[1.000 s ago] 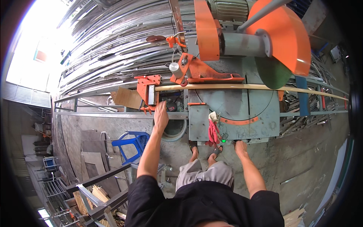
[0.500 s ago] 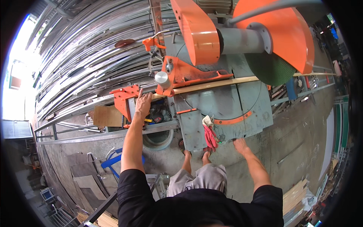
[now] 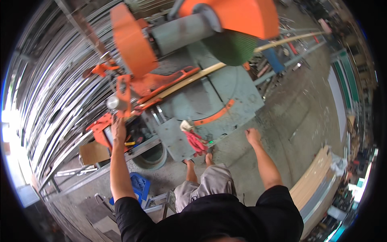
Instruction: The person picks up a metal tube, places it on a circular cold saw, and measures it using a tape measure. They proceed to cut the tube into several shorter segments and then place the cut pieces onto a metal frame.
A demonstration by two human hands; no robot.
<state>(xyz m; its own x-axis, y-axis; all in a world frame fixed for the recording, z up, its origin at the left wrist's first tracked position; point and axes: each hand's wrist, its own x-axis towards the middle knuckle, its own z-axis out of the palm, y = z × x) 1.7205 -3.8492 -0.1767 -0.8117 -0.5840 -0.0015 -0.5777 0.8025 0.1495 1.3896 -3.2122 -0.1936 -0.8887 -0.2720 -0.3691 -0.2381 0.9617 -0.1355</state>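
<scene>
Strip [image 3: 211, 70], long and pale, lay across the saw table [image 3: 242, 90], its left stretch near the left hand's [image 3: 118, 130] fingertips, beside the orange bracket [image 3: 99, 128] (from my remote post, I couldn't tell whether they pinched it). I saw the right hand [image 3: 253, 136] curled, well apart from it.

The left hand [image 3: 118, 129] is blurred, the orange blade guard [image 3: 246, 16] cropped above.

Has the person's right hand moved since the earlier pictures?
Yes. Judged against the grey machine table, the right hand has drawn back off the table's front edge; floor now shows between them.
</scene>
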